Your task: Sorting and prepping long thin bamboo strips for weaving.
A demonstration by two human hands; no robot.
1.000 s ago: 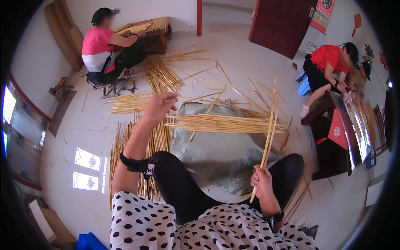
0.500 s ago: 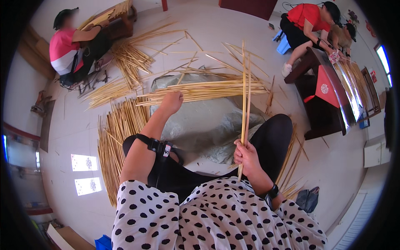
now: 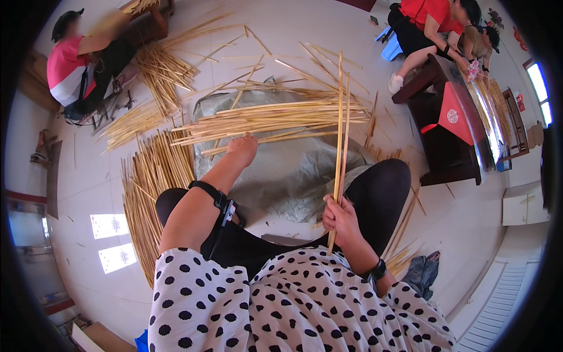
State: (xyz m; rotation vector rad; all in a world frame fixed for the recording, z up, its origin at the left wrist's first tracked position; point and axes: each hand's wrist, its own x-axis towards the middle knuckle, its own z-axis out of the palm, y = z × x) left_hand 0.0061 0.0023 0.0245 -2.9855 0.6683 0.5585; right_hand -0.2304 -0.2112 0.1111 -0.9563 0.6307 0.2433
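Long, thin straw-coloured stalks (image 3: pixel 281 115) lie crosswise in a pile on a bulky bundle wrapped in grey-green plastic (image 3: pixel 275 176). My left hand (image 3: pixel 241 150) is at the near edge of this pile, its fingers curled round a few stalks lying apart from the rest; the fingertips are partly hidden. Close to my right knee, my right hand (image 3: pixel 342 222) is closed round two upright stalks (image 3: pixel 338 141). Their lower ends stick out below the fist, and their tops rise past the pile.
A dense row of stalks (image 3: pixel 155 182) lies left of my legs; more stalks (image 3: pixel 170 76) are strewn beyond. At far left a person (image 3: pixel 70 70) sits working. Two people work at a dark wooden table (image 3: pixel 448 129) on the right. A dark bag (image 3: pixel 422 273) lies behind my right arm.
My left hand has moved from on top of the pile to its near edge, and some stalks there now lie apart. The right hand still holds its two stalks. The whole view has shifted slightly.
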